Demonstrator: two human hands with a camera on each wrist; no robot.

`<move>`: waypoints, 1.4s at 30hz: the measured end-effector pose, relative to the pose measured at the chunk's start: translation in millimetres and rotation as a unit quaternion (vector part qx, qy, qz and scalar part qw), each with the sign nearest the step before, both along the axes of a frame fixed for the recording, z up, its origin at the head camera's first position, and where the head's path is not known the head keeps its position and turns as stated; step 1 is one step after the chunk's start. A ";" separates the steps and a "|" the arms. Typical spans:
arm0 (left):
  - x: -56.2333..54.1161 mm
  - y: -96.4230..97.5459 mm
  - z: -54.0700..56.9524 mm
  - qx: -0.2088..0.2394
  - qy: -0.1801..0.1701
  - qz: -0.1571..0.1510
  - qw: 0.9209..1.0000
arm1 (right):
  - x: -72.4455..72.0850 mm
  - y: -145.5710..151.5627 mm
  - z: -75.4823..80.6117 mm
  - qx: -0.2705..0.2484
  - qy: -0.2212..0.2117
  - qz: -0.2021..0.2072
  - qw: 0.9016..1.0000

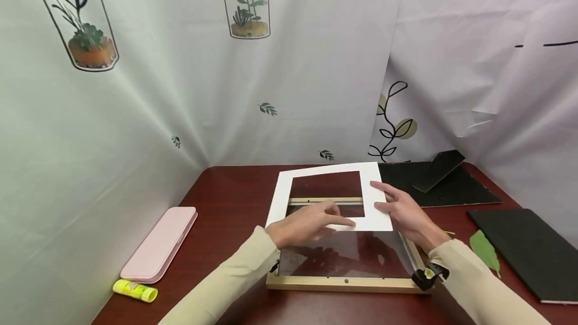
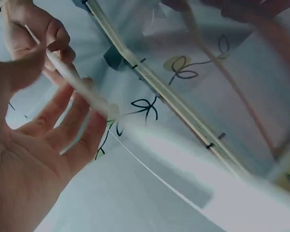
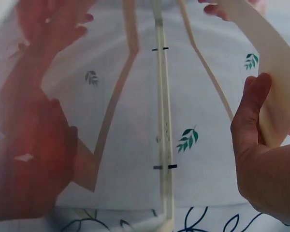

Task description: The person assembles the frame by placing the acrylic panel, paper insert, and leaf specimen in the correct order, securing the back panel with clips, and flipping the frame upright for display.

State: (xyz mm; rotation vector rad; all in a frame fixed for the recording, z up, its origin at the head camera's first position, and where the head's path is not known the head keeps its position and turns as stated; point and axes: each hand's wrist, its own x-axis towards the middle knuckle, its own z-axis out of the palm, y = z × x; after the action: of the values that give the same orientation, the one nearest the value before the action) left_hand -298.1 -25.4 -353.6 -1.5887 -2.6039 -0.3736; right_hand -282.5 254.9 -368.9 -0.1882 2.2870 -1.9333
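Both hands hold a white window mat [image 1: 282, 189], a flat rectangular card with a cut-out opening, tilted above a light wooden picture frame [image 1: 316, 282]. My left hand [image 1: 311, 222] grips its near edge, thumb on one side and fingers on the other in the left wrist view. At the right side, my right hand [image 1: 408, 214] pinches the card between thumb and fingers; the right wrist view shows the thumb [image 3: 253, 104] against its face. Below, the frame lies on the table with a shiny clear pane [image 1: 352, 260] inside, reflecting the hands.
A pink case [image 1: 158, 245] and a yellow glue stick [image 1: 134, 290] lie at the left. Back right is a black backing board [image 1: 469, 192] with its stand leg [image 1: 439, 170]. A black notebook [image 1: 528, 250] and a green leaf [image 1: 484, 252] lie at the right.
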 end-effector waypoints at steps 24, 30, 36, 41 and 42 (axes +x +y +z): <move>42.2 -115.4 -46.9 0.030 -0.044 0.134 0.990 | 46.8 58.7 -22.4 0.031 -0.059 0.067 0.995; 44.0 -112.9 -45.5 0.019 -0.046 0.136 0.989 | 45.5 47.2 -26.1 0.114 -0.009 0.057 0.992; 43.6 -112.0 -42.8 0.014 -0.054 0.157 0.986 | 32.4 45.6 -21.7 0.224 0.071 0.108 0.966; 44.0 -110.4 -41.1 0.004 -0.067 0.171 0.983 | 24.4 45.7 -13.5 0.268 0.076 0.160 0.947; 44.0 -109.9 -41.1 0.003 -0.068 0.171 0.983 | 24.3 45.0 -12.7 0.283 0.075 0.162 0.942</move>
State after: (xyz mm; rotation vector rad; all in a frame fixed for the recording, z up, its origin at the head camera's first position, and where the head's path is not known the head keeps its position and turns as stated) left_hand -254.1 -135.3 -394.7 -1.1159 -2.9025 -0.4758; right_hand -258.2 299.9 -381.5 -0.6106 2.5953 -1.0865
